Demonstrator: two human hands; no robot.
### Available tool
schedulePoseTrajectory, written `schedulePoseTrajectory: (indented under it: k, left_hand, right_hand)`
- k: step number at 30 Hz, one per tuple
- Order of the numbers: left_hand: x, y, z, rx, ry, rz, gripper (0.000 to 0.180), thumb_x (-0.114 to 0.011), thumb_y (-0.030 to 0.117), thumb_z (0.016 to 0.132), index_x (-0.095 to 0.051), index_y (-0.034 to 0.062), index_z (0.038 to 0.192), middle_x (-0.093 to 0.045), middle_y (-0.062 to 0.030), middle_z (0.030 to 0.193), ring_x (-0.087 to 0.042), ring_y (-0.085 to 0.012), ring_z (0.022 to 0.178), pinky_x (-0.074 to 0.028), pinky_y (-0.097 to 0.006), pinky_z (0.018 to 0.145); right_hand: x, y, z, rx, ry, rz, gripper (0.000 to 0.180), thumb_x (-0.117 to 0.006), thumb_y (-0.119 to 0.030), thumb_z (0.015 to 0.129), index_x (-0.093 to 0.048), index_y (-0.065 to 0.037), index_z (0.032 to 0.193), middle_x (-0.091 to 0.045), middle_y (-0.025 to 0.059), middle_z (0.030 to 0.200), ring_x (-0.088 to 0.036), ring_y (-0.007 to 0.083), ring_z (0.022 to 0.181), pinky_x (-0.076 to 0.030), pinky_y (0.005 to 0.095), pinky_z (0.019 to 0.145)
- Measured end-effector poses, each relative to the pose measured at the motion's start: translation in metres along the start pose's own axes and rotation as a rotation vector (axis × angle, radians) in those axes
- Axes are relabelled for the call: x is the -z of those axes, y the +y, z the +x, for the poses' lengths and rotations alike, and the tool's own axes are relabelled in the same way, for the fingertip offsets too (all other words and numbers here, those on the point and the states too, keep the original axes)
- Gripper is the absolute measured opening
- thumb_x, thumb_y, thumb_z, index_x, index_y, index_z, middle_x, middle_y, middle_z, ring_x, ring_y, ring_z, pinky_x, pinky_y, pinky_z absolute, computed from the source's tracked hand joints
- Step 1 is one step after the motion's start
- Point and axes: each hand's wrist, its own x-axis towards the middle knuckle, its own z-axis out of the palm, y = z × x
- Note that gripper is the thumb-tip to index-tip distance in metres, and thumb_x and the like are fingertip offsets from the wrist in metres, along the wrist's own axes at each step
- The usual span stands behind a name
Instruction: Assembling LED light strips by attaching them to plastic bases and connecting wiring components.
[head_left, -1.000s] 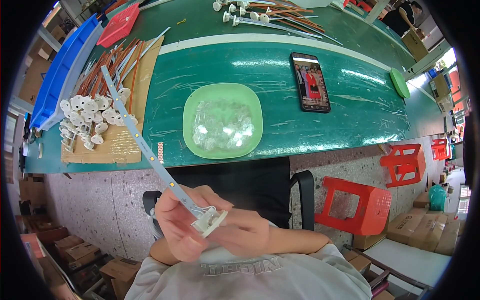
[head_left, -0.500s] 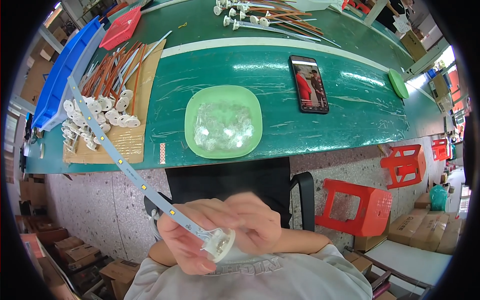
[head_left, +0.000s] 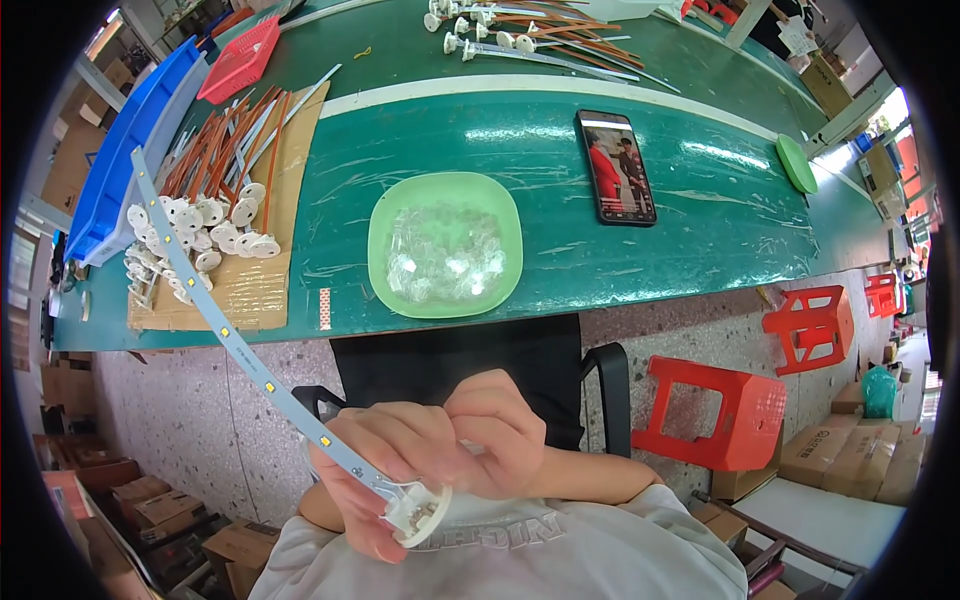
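Note:
Close to my chest, my left hand (head_left: 395, 440) is closed around the lower end of a long grey LED strip (head_left: 247, 362) with small yellow LEDs. The strip slants up to the left, over the table edge. A round white end cap (head_left: 422, 515) with thin wires sits at its lower end, its inner side showing. My right hand (head_left: 497, 428) is closed beside the cap, fingers curled in against my left hand. Its fingertips are partly hidden, so what they pinch cannot be made out.
On the green table (head_left: 420, 140) stand a light green bowl (head_left: 378, 245) of small clear plastic pieces and a phone (head_left: 617, 167). Capped strips (head_left: 225, 150) lie on cardboard (head_left: 235, 300) at left, beside a blue bin (head_left: 125, 150). Red stools (head_left: 740, 415) stand at right.
Both hands have shifted slightly left, and the LED strip and its cap have come left and down with them. My right hand's fingers have curled more.

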Motion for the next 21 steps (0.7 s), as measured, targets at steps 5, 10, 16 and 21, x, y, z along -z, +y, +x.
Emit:
schedulePoseTrajectory:
  k: [5, 10, 16, 21]
  left_hand:
    - [-0.004, 0.003, 0.013, 0.144, -0.083, -0.012, 0.052, -0.089, 0.025, 0.064, -0.058, 0.0, 0.098, -0.068, -0.0188, 0.085, -0.064, -0.0274, 0.065, -0.043, -0.038, 0.06]
    - [-0.007, -0.002, 0.015, 0.137, -0.15, -0.084, 0.055, -0.089, 0.028, 0.063, -0.06, 0.0001, 0.101, -0.07, -0.0193, 0.084, -0.065, -0.024, 0.064, -0.035, -0.035, 0.063]
    - [-0.007, 0.002, 0.016, 0.153, -0.17, -0.033, 0.054, -0.089, 0.028, 0.062, -0.062, 0.0008, 0.1, -0.072, -0.0187, 0.086, -0.065, -0.0219, 0.065, -0.031, -0.032, 0.064]
    - [-0.008, 0.004, 0.01, 0.217, -0.066, -0.11, 0.054, -0.088, 0.031, 0.062, -0.063, 0.0017, 0.1, -0.072, -0.0178, 0.085, -0.065, -0.0228, 0.07, -0.031, -0.035, 0.065]
  right_hand:
    - [0.01, 0.008, -0.007, 0.024, 0.021, 0.01, 0.028, -0.074, 0.011, 0.066, -0.064, 0.002, 0.091, -0.063, 0.0121, 0.092, -0.059, 0.026, 0.077, -0.05, 0.0324, 0.063]
    - [0.008, 0.01, -0.011, 0.028, 0.093, 0.027, 0.028, -0.072, 0.012, 0.068, -0.064, 0.002, 0.092, -0.064, 0.0132, 0.093, -0.061, 0.0261, 0.076, -0.051, 0.0319, 0.062]
    - [0.013, 0.011, -0.006, 0.04, 0.001, 0.02, 0.03, -0.073, 0.012, 0.067, -0.064, 0.004, 0.094, -0.065, 0.0139, 0.09, -0.062, 0.027, 0.074, -0.052, 0.0326, 0.061]
    - [0.019, 0.014, -0.001, 0.08, -0.051, 0.031, 0.027, -0.07, 0.014, 0.066, -0.064, 0.005, 0.091, -0.065, 0.0139, 0.087, -0.062, 0.0269, 0.074, -0.052, 0.0328, 0.061]
